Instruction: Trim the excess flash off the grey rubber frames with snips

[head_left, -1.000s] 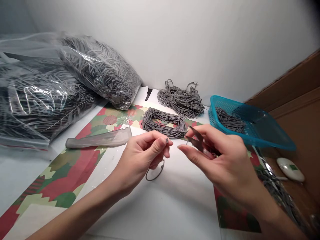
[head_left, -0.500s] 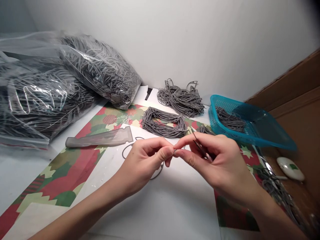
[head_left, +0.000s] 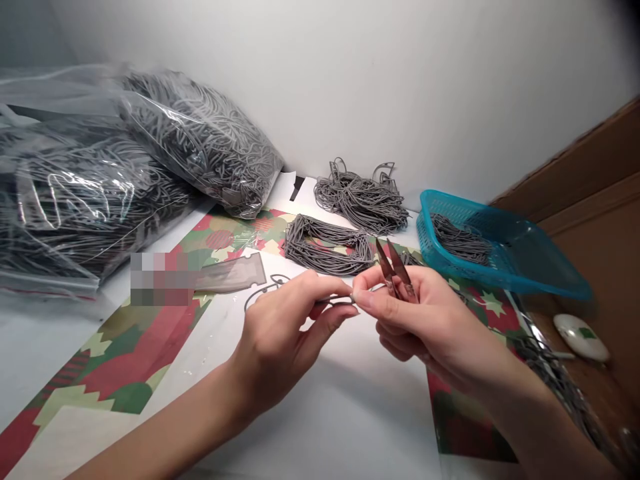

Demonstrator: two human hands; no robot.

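Note:
Both my hands meet over the white sheet (head_left: 350,400), working on a thin grey cord (head_left: 336,300). My left hand (head_left: 285,333) has the cord between its thumb and forefinger, which are slightly parted at the tips. With thumb and forefinger my right hand (head_left: 425,313) pinches the cord's end, close to the left fingertips. That same hand also carries small dark thread snips (head_left: 399,267), blades pointing up and a little apart; their handles are hidden in the palm. A loop of cord (head_left: 255,293) lies on the sheet left of my hands.
Behind my hands lie a rectangular coil of grey cord (head_left: 327,247) and a looser cord bundle (head_left: 363,200). At right stands a blue plastic basket (head_left: 540,267) with cords inside. Stuffed clear bags (head_left: 200,133) fill the left. A white computer mouse (head_left: 583,337) sits far right.
The snips have swung upright in my right hand, so both blades now show. My left thumb has dropped away from the forefinger, and the cord between the hands shows more.

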